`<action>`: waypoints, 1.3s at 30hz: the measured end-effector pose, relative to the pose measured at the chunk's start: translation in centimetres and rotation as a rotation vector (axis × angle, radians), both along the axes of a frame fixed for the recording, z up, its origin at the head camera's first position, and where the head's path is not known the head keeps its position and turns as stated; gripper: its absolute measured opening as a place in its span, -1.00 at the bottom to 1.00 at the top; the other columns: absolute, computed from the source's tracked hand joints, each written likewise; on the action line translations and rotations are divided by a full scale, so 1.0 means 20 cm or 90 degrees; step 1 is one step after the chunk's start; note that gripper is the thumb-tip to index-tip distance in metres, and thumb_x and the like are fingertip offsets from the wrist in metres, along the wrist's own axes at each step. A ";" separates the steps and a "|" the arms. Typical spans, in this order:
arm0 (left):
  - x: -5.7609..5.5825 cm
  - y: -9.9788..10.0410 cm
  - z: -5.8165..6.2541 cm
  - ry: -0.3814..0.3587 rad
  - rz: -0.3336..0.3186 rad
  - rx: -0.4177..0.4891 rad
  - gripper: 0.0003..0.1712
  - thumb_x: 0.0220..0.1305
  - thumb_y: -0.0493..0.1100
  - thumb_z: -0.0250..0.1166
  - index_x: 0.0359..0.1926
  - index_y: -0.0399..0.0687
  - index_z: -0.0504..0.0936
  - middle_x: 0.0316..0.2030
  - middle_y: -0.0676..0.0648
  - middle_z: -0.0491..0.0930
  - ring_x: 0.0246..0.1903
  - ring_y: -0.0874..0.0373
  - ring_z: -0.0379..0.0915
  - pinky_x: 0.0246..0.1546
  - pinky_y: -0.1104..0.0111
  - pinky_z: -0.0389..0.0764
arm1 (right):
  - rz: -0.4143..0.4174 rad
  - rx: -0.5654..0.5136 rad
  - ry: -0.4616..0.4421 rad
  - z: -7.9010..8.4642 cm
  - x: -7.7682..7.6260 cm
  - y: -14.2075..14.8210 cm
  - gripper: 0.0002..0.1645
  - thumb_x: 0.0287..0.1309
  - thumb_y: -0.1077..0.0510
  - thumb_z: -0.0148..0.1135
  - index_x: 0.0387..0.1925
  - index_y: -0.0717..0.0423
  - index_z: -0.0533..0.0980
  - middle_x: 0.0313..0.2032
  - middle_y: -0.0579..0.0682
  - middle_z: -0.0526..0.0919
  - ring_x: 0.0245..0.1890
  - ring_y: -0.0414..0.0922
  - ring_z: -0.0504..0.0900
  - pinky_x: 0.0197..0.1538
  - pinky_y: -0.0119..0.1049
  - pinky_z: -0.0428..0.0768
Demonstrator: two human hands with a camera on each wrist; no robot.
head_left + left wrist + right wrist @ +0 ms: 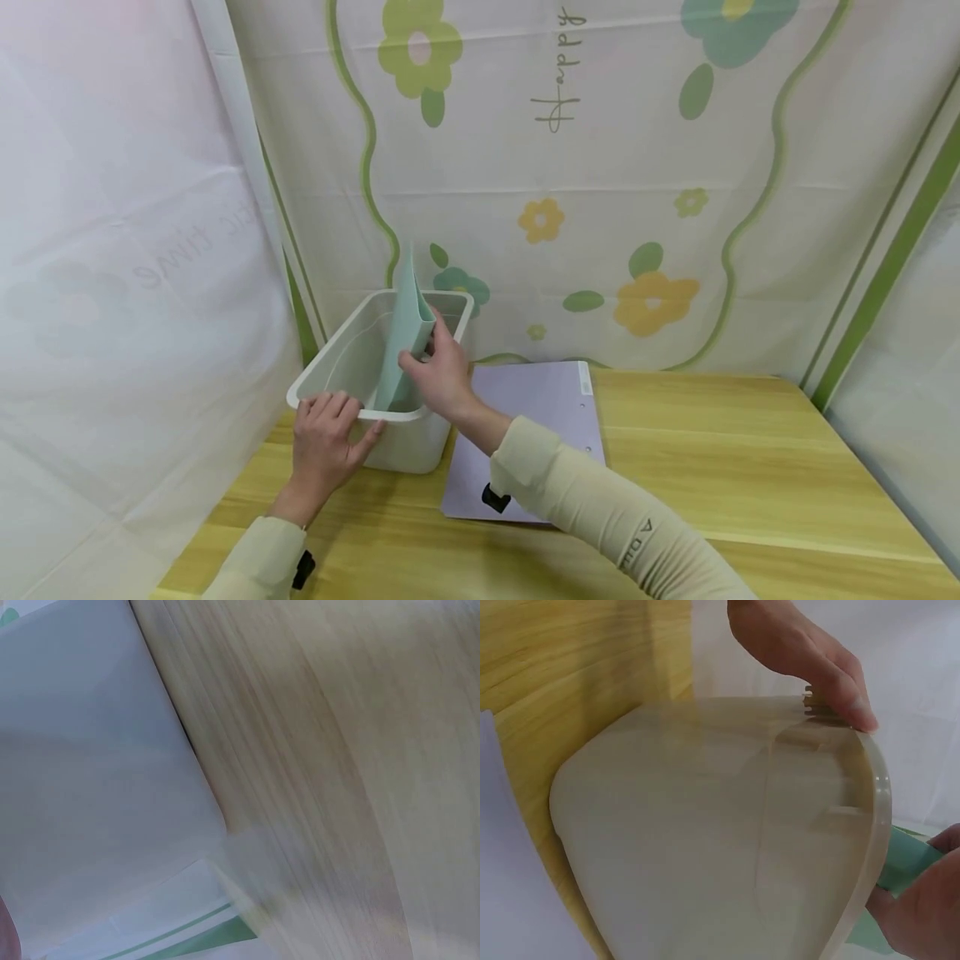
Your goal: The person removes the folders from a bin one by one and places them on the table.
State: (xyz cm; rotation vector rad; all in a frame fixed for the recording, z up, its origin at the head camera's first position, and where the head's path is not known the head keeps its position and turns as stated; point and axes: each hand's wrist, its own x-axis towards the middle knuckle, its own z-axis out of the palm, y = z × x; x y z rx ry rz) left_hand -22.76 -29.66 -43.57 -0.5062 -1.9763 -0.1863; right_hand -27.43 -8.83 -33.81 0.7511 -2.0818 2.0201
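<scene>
A mint-green folder (402, 346) stands on end, partly inside a white plastic bin (410, 437). My right hand (442, 371) pinches its spine edge near the bin's right side, thumb on the near side. In the right wrist view, that hand (926, 907) and part of the green folder (911, 859) show past the bin's rim (883, 802). My left hand (324, 442) grips the near rim, fingers over the edge and thumb along the outside. The left wrist view has mostly the bin's pale outer wall (90, 765).
Flat on the wooden table (697, 467), right beside the bin, lies a lilac folder (525, 400) with a white label at its far corner; my right forearm passes over it. A flowered curtain (585, 175) hangs behind the table, and another white curtain (127, 333) hangs at the left.
</scene>
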 end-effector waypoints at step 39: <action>0.00 -0.01 0.00 -0.008 0.011 -0.008 -0.28 0.45 0.42 -0.04 -0.44 -0.13 0.46 -0.51 -0.09 0.42 -0.48 -0.08 0.35 -0.25 -0.01 0.33 | -0.013 0.103 0.086 0.02 0.01 0.03 -0.48 0.27 0.26 0.12 0.23 0.10 0.25 -0.11 0.16 0.67 -0.18 -0.10 0.72 -0.17 -0.23 0.70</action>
